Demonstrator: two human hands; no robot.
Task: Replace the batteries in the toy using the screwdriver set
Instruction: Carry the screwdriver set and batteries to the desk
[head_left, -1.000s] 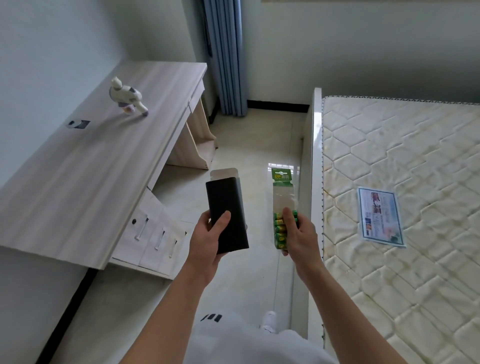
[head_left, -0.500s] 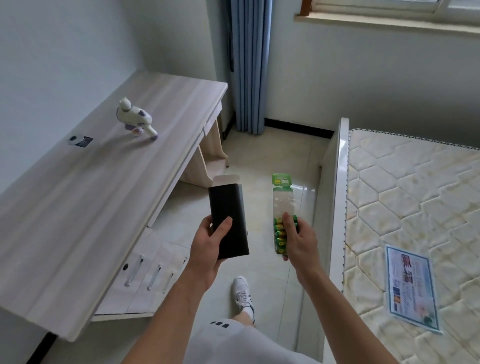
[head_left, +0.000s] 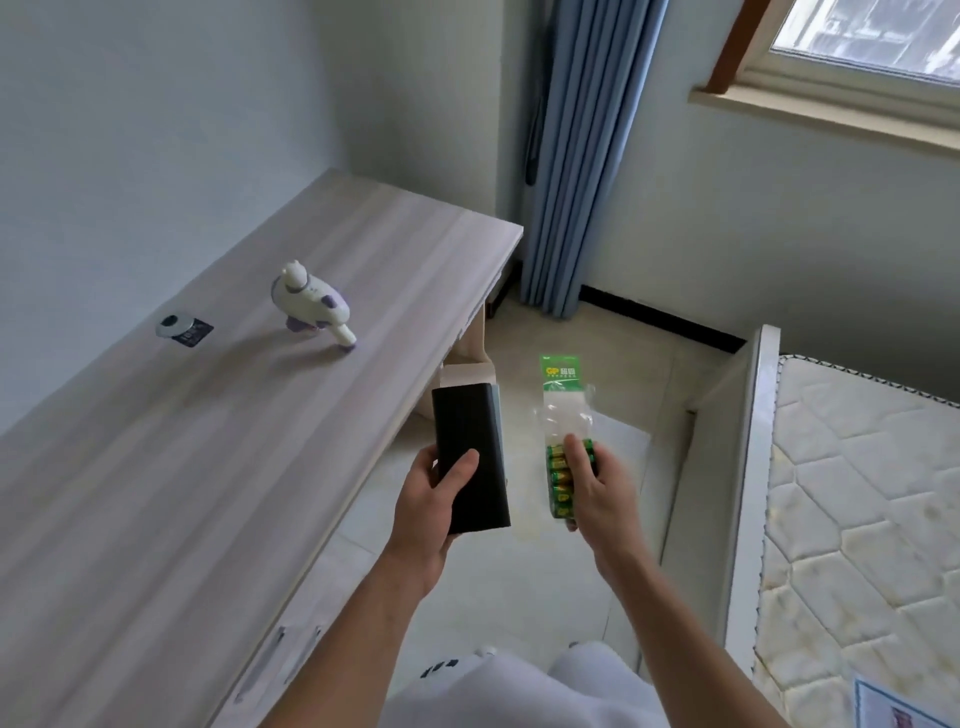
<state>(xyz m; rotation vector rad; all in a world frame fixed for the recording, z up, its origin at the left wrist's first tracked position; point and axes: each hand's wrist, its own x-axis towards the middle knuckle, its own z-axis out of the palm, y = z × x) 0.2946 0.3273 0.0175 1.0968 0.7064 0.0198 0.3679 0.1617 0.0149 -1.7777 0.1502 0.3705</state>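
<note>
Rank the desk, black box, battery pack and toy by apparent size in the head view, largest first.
Largest, the desk.
Next, the black box and battery pack, about alike, both held near.
Smallest, the toy, though it lies farther off.

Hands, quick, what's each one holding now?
Left hand: grips the black rectangular cardboard box.
Right hand: grips the clear plastic pack of green batteries.

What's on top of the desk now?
On the pale wooden desk: a white plastic toy and, nearer the wall, a small dark item. Its near end runs off frame, unseen. The left hand grips a black rectangular box, the right hand a green battery pack.
</note>
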